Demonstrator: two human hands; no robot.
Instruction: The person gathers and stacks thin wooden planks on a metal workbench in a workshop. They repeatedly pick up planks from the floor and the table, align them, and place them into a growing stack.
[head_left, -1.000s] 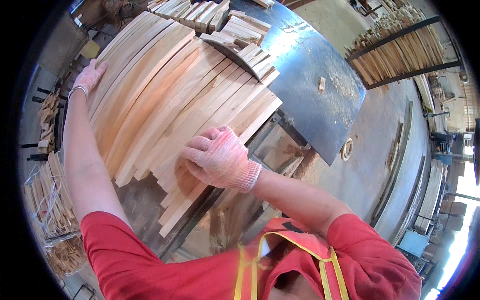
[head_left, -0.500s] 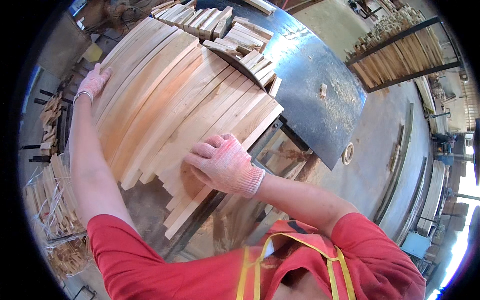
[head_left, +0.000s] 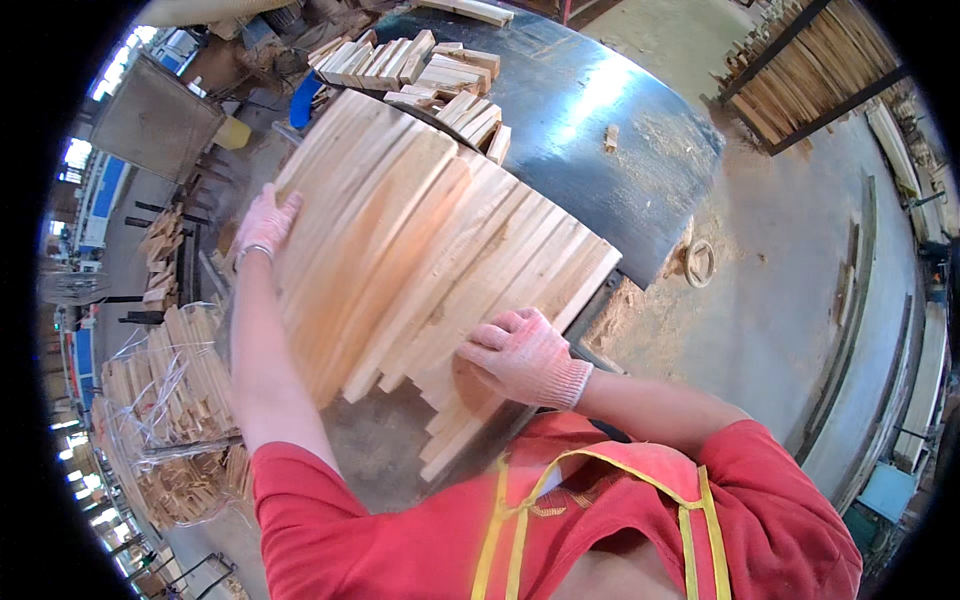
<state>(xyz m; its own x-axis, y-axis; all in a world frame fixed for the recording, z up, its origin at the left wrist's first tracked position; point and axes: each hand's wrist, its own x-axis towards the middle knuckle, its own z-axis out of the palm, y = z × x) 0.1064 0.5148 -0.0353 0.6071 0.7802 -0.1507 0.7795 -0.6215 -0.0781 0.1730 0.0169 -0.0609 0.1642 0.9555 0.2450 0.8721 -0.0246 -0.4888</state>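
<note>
A wide row of pale wooden strips (head_left: 440, 240) lies side by side in front of me, their near ends stepped. On its left side my left hand (head_left: 267, 222), in a whitish-pink knit glove, grips the outermost strip, with the thumb over the top. Toward the near right part of the row, my gloved right hand (head_left: 527, 358) rests with bent fingers closed against the strips. Its fingertips are partly hidden by the hand itself. Both hands are touching the wood.
Beyond the row, a dark metal table (head_left: 570, 110) carries short wood blocks (head_left: 385, 62), one loose offcut (head_left: 611, 138) and sawdust. A bundle of wood pieces (head_left: 170, 375) stands at left. A rack of strips (head_left: 815, 75) is at far right; a ring (head_left: 699, 263) lies on the floor.
The view has turned. The row of strips has shifted right and nearer relative to the metal table, with both hands keeping their places on it.
</note>
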